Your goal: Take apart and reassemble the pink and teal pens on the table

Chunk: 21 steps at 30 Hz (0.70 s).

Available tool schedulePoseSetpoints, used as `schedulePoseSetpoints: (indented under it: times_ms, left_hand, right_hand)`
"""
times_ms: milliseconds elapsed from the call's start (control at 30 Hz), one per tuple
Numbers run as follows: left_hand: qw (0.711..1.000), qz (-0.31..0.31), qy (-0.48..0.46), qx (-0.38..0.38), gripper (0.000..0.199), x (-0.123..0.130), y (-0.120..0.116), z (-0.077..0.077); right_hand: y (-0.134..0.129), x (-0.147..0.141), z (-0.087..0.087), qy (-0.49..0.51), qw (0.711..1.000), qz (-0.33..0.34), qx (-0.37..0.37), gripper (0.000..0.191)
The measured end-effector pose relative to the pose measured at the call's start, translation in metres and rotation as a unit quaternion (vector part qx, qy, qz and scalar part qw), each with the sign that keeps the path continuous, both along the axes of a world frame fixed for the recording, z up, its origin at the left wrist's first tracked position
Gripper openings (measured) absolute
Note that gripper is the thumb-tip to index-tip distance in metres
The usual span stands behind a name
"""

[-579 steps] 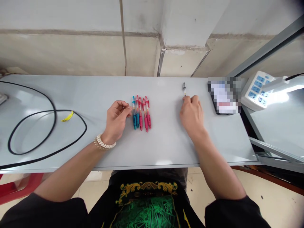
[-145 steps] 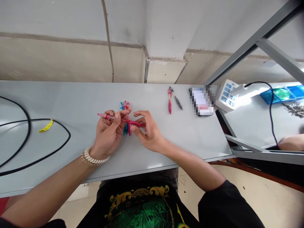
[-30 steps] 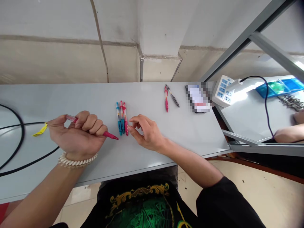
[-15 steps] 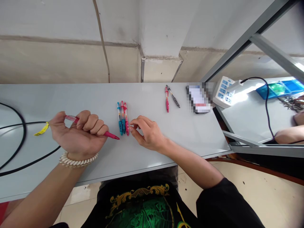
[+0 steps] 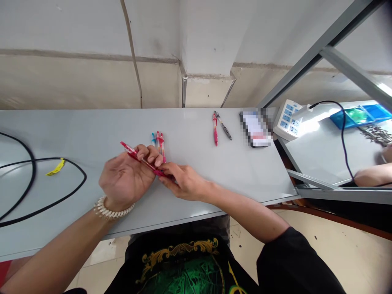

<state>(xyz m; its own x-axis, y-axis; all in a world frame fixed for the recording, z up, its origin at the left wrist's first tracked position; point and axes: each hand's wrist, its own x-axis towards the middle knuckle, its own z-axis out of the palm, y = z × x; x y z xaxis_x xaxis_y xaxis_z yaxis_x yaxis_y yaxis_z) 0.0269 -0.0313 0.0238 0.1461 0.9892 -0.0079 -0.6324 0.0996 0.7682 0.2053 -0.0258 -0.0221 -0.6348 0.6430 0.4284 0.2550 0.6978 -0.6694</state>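
Observation:
A pink pen with a clear barrel (image 5: 132, 153) lies slantwise across the curled fingers of my left hand (image 5: 125, 175), whose palm faces up. My right hand (image 5: 183, 179) pinches the pink grip end of that same pen between thumb and fingers; the tip is hidden there. Just behind the hands, three pens lie side by side on the table: one with a teal top (image 5: 153, 138), one with a red top (image 5: 158, 138), and a pink one (image 5: 162, 143). My left fingers cover their lower parts.
Farther right on the table (image 5: 190, 122) lie a pink pen (image 5: 215, 130) and a grey pen (image 5: 225, 127), then a phone (image 5: 256, 128). A power strip (image 5: 288, 118) stands by the metal frame (image 5: 315, 55). A black cable (image 5: 82, 169) loops at left. Another person's arm (image 5: 372, 174) shows far right.
My left hand has moved right and its fingers have loosened, with the pink pen turned tip-end toward my right hand. The right hand has closed on the pen's grip end.

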Motion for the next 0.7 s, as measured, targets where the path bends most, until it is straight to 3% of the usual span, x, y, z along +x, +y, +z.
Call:
schedulePoseSetpoints:
  times_ms: [67,133,200,300,400,467,533,633,700]
  left_hand:
    - [0.998,0.040,0.054,0.013,0.029,0.003,0.001,-0.007]
    - [0.978,0.143,0.146,0.034,0.029,0.002,0.004,-0.014]
    - [0.938,0.229,0.251,0.065,0.031,0.000,0.006,-0.022]
    - [0.889,0.232,0.385,0.090,0.040,-0.005,0.008,-0.031]
    - [0.869,0.210,0.438,0.087,0.036,-0.006,0.009,-0.038]
    - [0.864,0.201,0.453,0.084,0.033,-0.005,0.009,-0.041]
    - [0.858,0.202,0.466,0.082,0.033,-0.004,0.010,-0.043]
    - [0.844,0.203,0.490,0.078,0.031,-0.003,0.011,-0.044]
    - [0.824,0.200,0.522,0.085,0.029,-0.002,0.011,-0.044]
  right_hand:
    - [0.005,0.006,0.003,-0.032,0.999,-0.041,0.012,0.028]
    - [0.014,0.015,0.011,-0.102,0.986,-0.130,0.032,0.031]
    - [0.026,0.027,0.018,-0.208,0.945,-0.248,0.036,0.031]
    - [0.044,0.047,0.024,-0.346,0.871,-0.348,0.011,0.023]
    - [0.055,0.062,0.024,-0.374,0.829,-0.416,-0.002,0.023]
    - [0.055,0.064,0.021,-0.329,0.839,-0.434,0.019,0.029]
    - [0.049,0.057,0.017,-0.247,0.885,-0.393,0.037,0.032]
    - [0.034,0.032,0.011,-0.137,0.964,-0.227,-0.001,0.028]
    - [0.024,0.014,0.008,-0.148,0.979,-0.138,-0.017,0.025]
